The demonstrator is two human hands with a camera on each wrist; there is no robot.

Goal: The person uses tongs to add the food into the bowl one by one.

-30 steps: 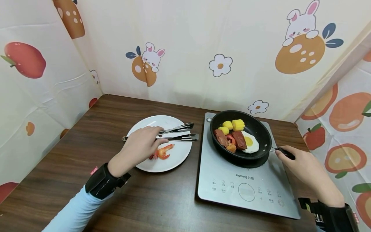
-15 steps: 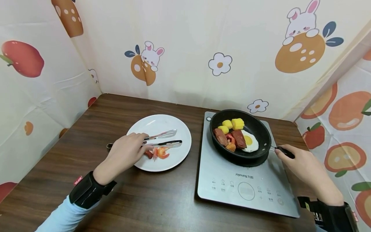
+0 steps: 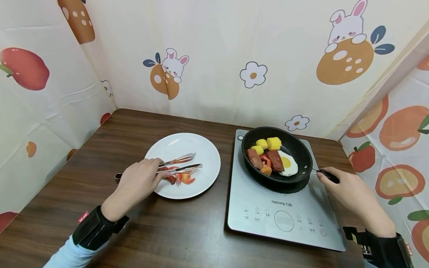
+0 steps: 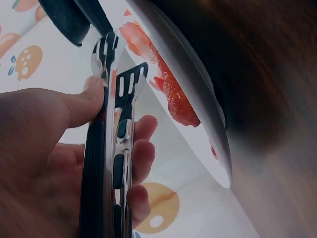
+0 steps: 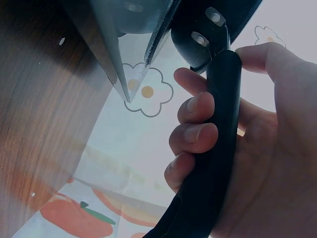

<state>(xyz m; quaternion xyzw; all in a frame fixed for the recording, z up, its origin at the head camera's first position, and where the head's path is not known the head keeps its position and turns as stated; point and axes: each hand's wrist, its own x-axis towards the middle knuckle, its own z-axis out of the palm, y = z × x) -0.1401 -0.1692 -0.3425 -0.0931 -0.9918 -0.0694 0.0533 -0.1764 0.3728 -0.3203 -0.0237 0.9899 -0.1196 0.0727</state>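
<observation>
**Tongs drawn back over the plate**

Drawn back toward the table's near left edge since the earlier frames, the slotted stainless-steel tongs with dark grip inlays (image 3: 174,165) now hover with both tips over the round white ceramic plate (image 3: 201,149), just above the orange-red prawn (image 3: 182,178) lying on its near half. The left hand (image 3: 139,182) grips the tongs mid-handle, thumb on one arm and fingers curled round the other, blades a little apart. They look light, stiff and springy; the polished metal seems slippery, so the dark inlays are the sensible hold. The prawn looks light, glossy and smooth, best pinched across its body.

Across the plate, the right hand (image 3: 348,193) is wrapped round the matte black handle (image 5: 213,148) of the black non-stick frying pan (image 3: 299,149), which probably feels heavier and front-loaded. It holds yellow corn chunks (image 3: 274,143), brown sausages (image 3: 275,160) and a fried egg (image 3: 289,163), and sits on a flat silver induction cooker (image 3: 258,208) on the dark wood-grain table (image 3: 167,230).
</observation>
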